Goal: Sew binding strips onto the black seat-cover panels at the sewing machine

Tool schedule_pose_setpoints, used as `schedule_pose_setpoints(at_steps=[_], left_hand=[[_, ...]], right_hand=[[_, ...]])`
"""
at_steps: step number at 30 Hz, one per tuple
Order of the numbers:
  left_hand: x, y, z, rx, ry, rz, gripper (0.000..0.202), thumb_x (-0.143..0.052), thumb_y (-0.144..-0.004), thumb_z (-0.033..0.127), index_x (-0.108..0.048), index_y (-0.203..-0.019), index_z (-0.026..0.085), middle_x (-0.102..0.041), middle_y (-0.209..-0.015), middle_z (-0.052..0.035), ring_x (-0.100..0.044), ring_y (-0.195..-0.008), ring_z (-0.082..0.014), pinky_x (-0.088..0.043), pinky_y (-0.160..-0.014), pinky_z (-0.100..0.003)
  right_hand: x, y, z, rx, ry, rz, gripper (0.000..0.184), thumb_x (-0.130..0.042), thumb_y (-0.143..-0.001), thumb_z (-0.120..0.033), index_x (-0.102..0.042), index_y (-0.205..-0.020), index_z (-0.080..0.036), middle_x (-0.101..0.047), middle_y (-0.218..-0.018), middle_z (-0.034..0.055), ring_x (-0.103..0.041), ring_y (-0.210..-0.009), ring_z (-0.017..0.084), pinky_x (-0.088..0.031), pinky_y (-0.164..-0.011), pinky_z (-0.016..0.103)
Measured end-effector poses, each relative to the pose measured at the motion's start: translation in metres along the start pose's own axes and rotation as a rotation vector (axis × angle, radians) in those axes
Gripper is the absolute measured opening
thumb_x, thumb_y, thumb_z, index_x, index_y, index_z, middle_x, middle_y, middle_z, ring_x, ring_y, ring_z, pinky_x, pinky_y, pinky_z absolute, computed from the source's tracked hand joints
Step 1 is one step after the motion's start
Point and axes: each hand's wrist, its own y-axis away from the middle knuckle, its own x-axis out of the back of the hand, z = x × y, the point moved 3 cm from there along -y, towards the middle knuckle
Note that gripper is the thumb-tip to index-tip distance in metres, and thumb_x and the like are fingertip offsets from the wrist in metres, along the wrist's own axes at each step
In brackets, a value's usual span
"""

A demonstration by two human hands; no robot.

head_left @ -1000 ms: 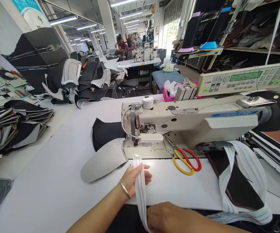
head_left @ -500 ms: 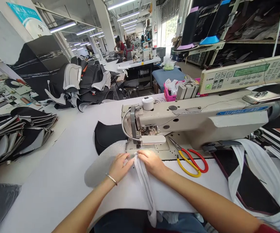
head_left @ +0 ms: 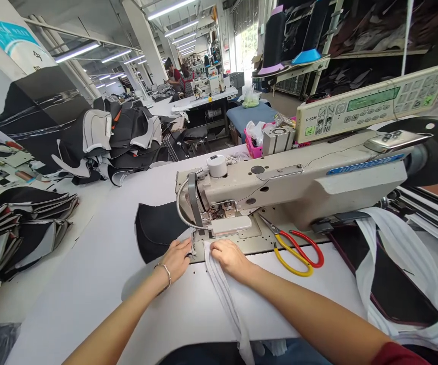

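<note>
In the head view my left hand [head_left: 174, 261], with a bracelet at its wrist, grips the sewn edge of a black and grey fabric panel [head_left: 158, 229] left of the needle area. Part of the panel's grey side is hidden under that hand. My right hand [head_left: 229, 259] pinches the upper end of a white zipper tape [head_left: 219, 281] just in front of the presser area. The tape hangs down over the table edge. Both hands are at the front of the sewing machine [head_left: 257, 177], a small gap apart.
Scissors with red and yellow handles [head_left: 297, 251] lie right of my right hand. Farther right, more white tape [head_left: 369, 268] loops over a dark flat object [head_left: 401, 294]. Stacked panels [head_left: 25, 218] stand at left. Two people work at the back.
My left hand has moved left from the tape's end to the panel edge, and more of the panel's black side shows. My right hand keeps the tape. The view has shifted slightly.
</note>
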Motion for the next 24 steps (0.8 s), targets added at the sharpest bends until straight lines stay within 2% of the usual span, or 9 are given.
schedule_pose_setpoints(at_steps=[4,9,12,16,19,24], left_hand=[[0.01,0.01,0.006,-0.033,0.255,0.045,0.043,-0.038,-0.076,0.022,-0.054,-0.115,0.016,-0.047,-0.128,-0.0039,-0.046,-0.11,-0.0198,-0.034,-0.098,-0.033],[0.009,0.014,0.01,-0.028,0.399,0.073,0.042,-0.04,-0.075,0.026,-0.056,-0.113,0.02,-0.05,-0.125,-0.002,-0.047,-0.111,-0.0203,-0.035,-0.098,-0.036],[0.008,0.012,0.007,-0.018,0.422,0.065,0.041,-0.041,-0.075,0.027,-0.056,-0.112,0.018,-0.052,-0.123,-0.0028,-0.048,-0.111,-0.0207,-0.034,-0.098,-0.037],[0.007,0.011,0.005,-0.024,0.41,0.055,0.043,-0.04,-0.075,0.027,-0.055,-0.113,0.016,-0.052,-0.123,-0.0042,-0.047,-0.111,-0.0212,-0.034,-0.098,-0.037],[0.006,0.01,0.008,-0.034,0.379,0.048,0.044,-0.039,-0.075,0.027,-0.054,-0.115,0.015,-0.051,-0.124,-0.005,-0.046,-0.112,-0.021,-0.034,-0.098,-0.036],[0.004,0.008,0.014,-0.058,0.291,0.011,0.043,-0.038,-0.076,0.024,-0.054,-0.115,0.017,-0.049,-0.126,-0.0044,-0.046,-0.11,-0.021,-0.034,-0.098,-0.037]], right_hand=[[0.0,-0.005,0.004,-0.107,0.045,-0.012,0.013,-0.048,-0.085,-0.011,-0.059,-0.079,-0.015,-0.057,-0.093,0.0041,-0.044,-0.08,0.017,-0.028,-0.065,0.029],[0.0,-0.005,-0.001,-0.039,-0.001,-0.073,0.013,-0.049,-0.087,-0.016,-0.061,-0.082,-0.016,-0.058,-0.086,0.0026,-0.044,-0.077,0.016,-0.027,-0.064,0.029],[-0.001,-0.004,-0.002,-0.006,0.017,-0.097,0.016,-0.045,-0.088,-0.014,-0.061,-0.087,-0.017,-0.058,-0.103,0.002,-0.044,-0.08,0.016,-0.027,-0.066,0.031],[0.001,-0.005,-0.001,-0.067,0.102,-0.121,0.016,-0.044,-0.088,-0.016,-0.06,-0.087,-0.016,-0.049,-0.121,0.0045,-0.042,-0.087,0.02,-0.027,-0.066,0.033],[0.003,-0.007,-0.002,-0.102,0.119,-0.114,0.017,-0.043,-0.089,-0.018,-0.06,-0.084,-0.016,-0.048,-0.122,0.0042,-0.041,-0.089,0.021,-0.027,-0.066,0.033],[0.005,-0.01,-0.005,-0.08,0.117,-0.122,0.016,-0.043,-0.088,-0.017,-0.058,-0.083,-0.015,-0.048,-0.122,0.0043,-0.04,-0.087,0.02,-0.027,-0.063,0.033]])
